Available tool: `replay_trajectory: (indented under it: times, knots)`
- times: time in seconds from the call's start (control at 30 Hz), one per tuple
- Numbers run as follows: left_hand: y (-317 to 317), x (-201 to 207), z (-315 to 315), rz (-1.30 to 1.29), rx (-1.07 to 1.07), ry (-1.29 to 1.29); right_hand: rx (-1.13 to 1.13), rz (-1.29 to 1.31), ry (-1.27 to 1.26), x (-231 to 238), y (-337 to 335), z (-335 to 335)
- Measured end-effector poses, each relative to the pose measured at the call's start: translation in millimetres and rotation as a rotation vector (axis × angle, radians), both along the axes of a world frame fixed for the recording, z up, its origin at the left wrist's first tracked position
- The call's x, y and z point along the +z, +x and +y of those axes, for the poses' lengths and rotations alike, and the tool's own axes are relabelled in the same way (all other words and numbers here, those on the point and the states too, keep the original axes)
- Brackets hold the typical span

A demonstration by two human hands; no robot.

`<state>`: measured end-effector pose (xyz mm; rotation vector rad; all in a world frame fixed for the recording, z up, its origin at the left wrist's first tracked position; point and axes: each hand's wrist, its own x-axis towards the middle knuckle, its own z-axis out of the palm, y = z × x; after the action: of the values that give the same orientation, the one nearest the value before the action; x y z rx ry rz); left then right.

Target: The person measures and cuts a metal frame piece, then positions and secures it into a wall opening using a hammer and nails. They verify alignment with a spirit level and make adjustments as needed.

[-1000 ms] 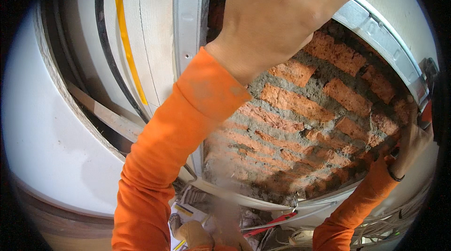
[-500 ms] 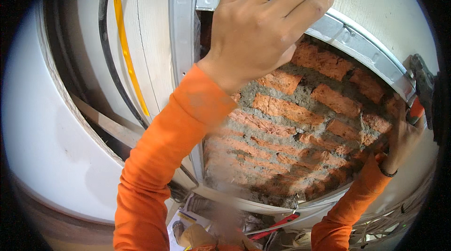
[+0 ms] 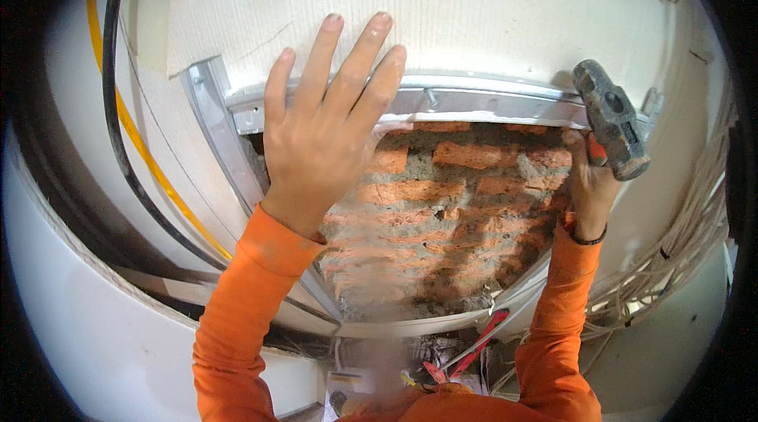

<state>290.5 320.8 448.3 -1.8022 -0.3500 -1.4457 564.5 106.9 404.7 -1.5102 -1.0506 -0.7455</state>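
My left hand [image 3: 320, 142] is open, fingers stretched upward across the metal channel [image 3: 505, 105] and over the white ribbed panel [image 3: 474, 19] above it. Whether the palm presses on the channel is hidden. At the channel's right end, my right hand [image 3: 594, 197] is closed round a hammer [image 3: 609, 118], close under its dark, worn steel head. A bit of orange handle shows by the fingers; the rest is hidden. Between my arms, below the channel, lies rough brickwork [image 3: 418, 191] with grey mortar. A bolt or screw [image 3: 431, 97] stands out from the channel.
An upright metal stud [image 3: 223, 126] borders the opening at left. Beyond it run a black cable [image 3: 116, 126] and a yellow strip [image 3: 140, 142]. Bundled pale wires [image 3: 671, 252] hang at right. A red-handled tool [image 3: 478, 351] lies low, near my body.
The view has swung, bringing the channel nearly level and the hammer fully into sight. My left hand's fingers are straighter and point up the panel. My right hand still grips the hammer.
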Motion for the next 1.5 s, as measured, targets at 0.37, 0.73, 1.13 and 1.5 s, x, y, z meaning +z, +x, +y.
replay_trajectory:
  times: [0.37, 0.73, 1.13, 1.5]
  knots:
    - [-3.6, -1.2, -2.1, 0.051, 0.033, -0.041, 0.515, 0.374, -0.052, -39.9, -156.2, -18.5]
    - [-5.3, 2.7, -6.8, 0.073, 0.018, -0.068, 0.186, -0.110, 0.076, -79.8, -167.6, 80.2]
    - [-1.0, 2.4, -0.4, 0.043, -0.010, -0.006, 0.051, -0.204, 0.254, -88.1, -174.7, 93.1]
    - [4.3, 2.6, 4.4, 0.015, 0.007, 0.028, 0.394, -0.057, 0.517, -94.5, -178.3, 85.1]
